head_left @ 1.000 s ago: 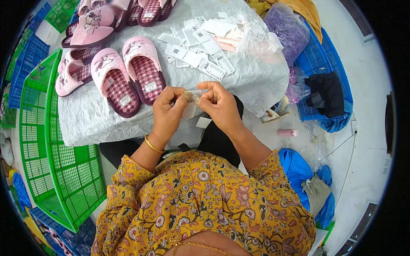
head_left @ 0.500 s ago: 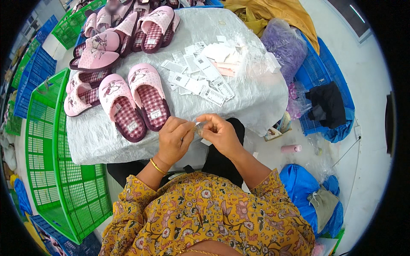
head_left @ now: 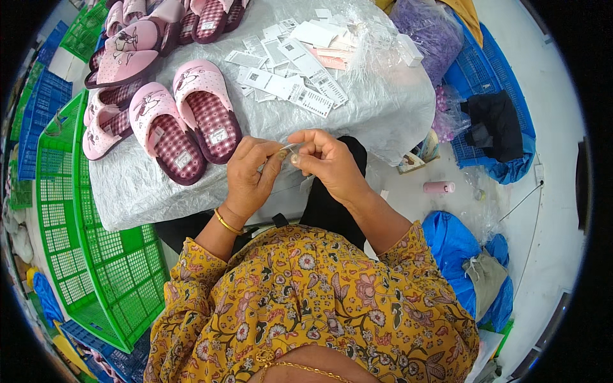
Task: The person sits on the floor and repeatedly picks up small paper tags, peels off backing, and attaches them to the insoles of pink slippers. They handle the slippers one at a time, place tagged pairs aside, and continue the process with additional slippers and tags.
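Observation:
My left hand [head_left: 250, 175] and my right hand [head_left: 324, 159] meet at the near edge of a table covered in silvery plastic [head_left: 377, 115]. Between their fingertips they pinch a small clear plastic piece [head_left: 288, 150]; what it is exactly I cannot tell. A gold bangle sits on my left wrist. Just left of my hands lies a pair of pink slippers with checked insoles [head_left: 185, 121]. A heap of white paper tags [head_left: 290, 70] is spread on the table beyond my hands.
More pink slippers [head_left: 137, 38] are piled at the table's far left. Green plastic crates [head_left: 83, 255] stand on the left, blue crates [head_left: 485, 70] and a purple bag [head_left: 428, 32] on the right. A pink spool [head_left: 439, 187] lies on the floor.
The view has drawn nearer to the table. Both hands stay together on the small clear piece, with the fingers shifting slightly.

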`<action>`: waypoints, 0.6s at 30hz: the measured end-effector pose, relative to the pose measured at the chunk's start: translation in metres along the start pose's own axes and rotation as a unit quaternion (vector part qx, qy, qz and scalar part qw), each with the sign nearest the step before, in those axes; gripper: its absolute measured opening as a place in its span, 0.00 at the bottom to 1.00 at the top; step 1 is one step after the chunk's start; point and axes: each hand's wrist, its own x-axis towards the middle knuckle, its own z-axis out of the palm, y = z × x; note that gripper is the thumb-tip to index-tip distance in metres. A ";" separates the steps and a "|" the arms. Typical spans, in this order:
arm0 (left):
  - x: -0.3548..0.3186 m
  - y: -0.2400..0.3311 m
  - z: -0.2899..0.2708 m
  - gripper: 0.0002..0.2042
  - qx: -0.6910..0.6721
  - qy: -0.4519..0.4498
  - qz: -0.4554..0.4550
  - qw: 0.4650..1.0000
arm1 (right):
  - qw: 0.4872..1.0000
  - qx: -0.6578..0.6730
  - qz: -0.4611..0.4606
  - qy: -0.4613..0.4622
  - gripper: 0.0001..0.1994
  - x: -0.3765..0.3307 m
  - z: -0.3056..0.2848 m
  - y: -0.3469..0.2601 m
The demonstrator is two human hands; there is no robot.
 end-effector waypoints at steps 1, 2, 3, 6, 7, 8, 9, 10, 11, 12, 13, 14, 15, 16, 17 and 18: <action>0.000 0.000 0.000 0.04 0.013 -0.001 0.016 1.000 | 1.000 0.006 0.002 -0.002 0.16 0.000 0.000 0.000; 0.001 0.000 -0.001 0.04 0.001 -0.004 0.000 1.000 | 1.000 0.008 0.001 0.002 0.16 0.000 0.000 -0.001; 0.002 0.001 -0.001 0.04 -0.010 -0.007 -0.017 1.000 | 1.000 0.009 0.001 0.007 0.15 0.000 0.001 -0.002; 0.000 0.002 0.001 0.04 -0.040 -0.007 -0.051 0.998 | 1.000 0.006 0.002 0.012 0.15 0.001 0.000 -0.002; 0.000 0.002 0.001 0.04 -0.049 -0.006 -0.060 0.997 | 1.000 0.003 0.002 0.013 0.15 0.001 -0.001 -0.002; -0.001 0.002 0.002 0.04 -0.060 -0.006 -0.067 0.996 | 1.000 -0.006 -0.001 0.014 0.15 0.001 -0.002 -0.001; -0.002 0.001 0.003 0.04 -0.071 -0.006 -0.075 0.995 | 1.000 -0.016 -0.005 0.014 0.15 0.001 -0.003 0.001; -0.003 0.000 0.004 0.04 -0.082 -0.006 -0.083 0.993 | 1.000 -0.025 -0.009 0.015 0.15 0.000 -0.003 0.002; -0.002 0.000 0.004 0.05 -0.051 -0.008 -0.054 0.997 | 0.999 -0.032 -0.012 0.017 0.15 0.000 -0.003 0.002; -0.002 0.001 0.004 0.06 -0.020 -0.011 -0.025 0.999 | 0.999 -0.038 -0.015 0.019 0.15 0.000 -0.003 0.001; -0.001 0.001 0.003 0.07 0.011 -0.013 0.004 1.000 | 0.999 -0.045 -0.018 0.021 0.15 0.000 -0.003 0.001; 0.001 0.001 0.001 0.09 0.053 -0.013 0.062 0.997 | 0.998 -0.050 -0.015 0.022 0.15 0.000 -0.003 0.001; 0.004 0.001 -0.001 0.10 0.095 -0.013 0.119 0.988 | 0.998 -0.055 -0.013 0.022 0.15 -0.001 -0.004 0.000; 0.005 0.001 -0.002 0.12 0.136 -0.013 0.175 0.975 | 0.998 -0.060 -0.010 0.023 0.14 -0.002 -0.004 0.000; 0.004 0.001 -0.002 0.13 0.143 -0.007 0.191 0.971 | 0.999 -0.045 -0.006 0.022 0.14 -0.002 -0.004 -0.001; 0.002 0.000 -0.001 0.14 0.151 -0.002 0.206 0.967 | 0.999 -0.029 -0.002 0.020 0.14 -0.003 -0.003 -0.002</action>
